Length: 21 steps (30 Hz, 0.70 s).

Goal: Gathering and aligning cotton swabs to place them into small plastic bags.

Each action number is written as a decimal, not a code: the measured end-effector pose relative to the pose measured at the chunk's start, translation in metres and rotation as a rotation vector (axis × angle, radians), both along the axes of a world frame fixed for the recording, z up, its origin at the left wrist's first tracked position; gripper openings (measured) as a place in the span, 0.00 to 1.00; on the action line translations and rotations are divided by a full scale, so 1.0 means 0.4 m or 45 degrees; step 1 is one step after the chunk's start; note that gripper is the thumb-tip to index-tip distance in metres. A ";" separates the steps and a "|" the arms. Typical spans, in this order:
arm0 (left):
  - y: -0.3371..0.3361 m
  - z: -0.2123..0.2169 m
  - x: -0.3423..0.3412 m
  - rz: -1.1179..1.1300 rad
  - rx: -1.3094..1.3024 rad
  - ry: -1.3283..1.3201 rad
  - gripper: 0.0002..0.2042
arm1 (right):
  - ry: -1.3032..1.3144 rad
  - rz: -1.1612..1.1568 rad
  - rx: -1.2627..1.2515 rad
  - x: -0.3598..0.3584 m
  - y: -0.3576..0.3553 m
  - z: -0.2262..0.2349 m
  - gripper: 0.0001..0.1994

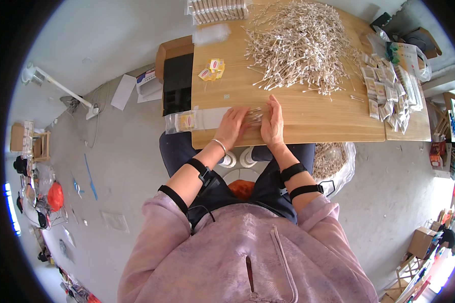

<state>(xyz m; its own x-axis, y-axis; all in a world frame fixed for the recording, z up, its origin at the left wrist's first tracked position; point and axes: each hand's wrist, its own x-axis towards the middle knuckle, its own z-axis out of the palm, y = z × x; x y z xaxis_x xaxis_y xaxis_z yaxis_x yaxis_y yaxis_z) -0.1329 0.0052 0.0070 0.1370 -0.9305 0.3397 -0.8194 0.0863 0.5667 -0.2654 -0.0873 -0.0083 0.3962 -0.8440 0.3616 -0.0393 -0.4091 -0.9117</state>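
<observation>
A small bundle of cotton swabs [254,115] lies between my two hands near the table's front edge. My left hand [231,126] has its fingers curled over the left ends of the swabs. My right hand [273,123] stands on edge at their right ends, fingers stretched out and close together. A clear plastic strip or bag [213,118] runs out to the left from under my left hand. Beyond it, a packed bag of swabs with a yellow label [186,121] overhangs the table's left edge.
A large heap of loose cotton swabs [303,45] covers the far middle of the table [308,123]. Filled packets [384,91] pile up at the right. Yellow cards [213,69] lie at the left, below clear bags [211,34]. A sack of swabs [333,160] stands by my right knee.
</observation>
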 end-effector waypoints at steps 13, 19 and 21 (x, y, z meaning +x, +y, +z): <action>0.037 0.007 0.033 0.254 -0.132 0.373 0.20 | 0.659 0.170 -0.435 0.030 0.072 0.062 0.31; 0.037 -0.014 0.041 0.440 -0.285 0.815 0.19 | 1.197 0.345 -0.714 0.084 0.063 0.056 0.38; 0.033 -0.014 0.038 0.433 -0.316 0.848 0.20 | 1.277 0.289 -0.781 0.096 0.039 0.059 0.39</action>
<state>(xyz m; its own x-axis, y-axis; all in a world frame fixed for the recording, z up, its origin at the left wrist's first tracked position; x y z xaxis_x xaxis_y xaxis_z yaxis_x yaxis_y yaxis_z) -0.1177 0.0183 0.0016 0.6480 -0.7088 0.2786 -0.3182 0.0803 0.9446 -0.2269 -0.0716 0.0154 0.8492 -0.5133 0.1242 -0.4920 -0.8544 -0.1669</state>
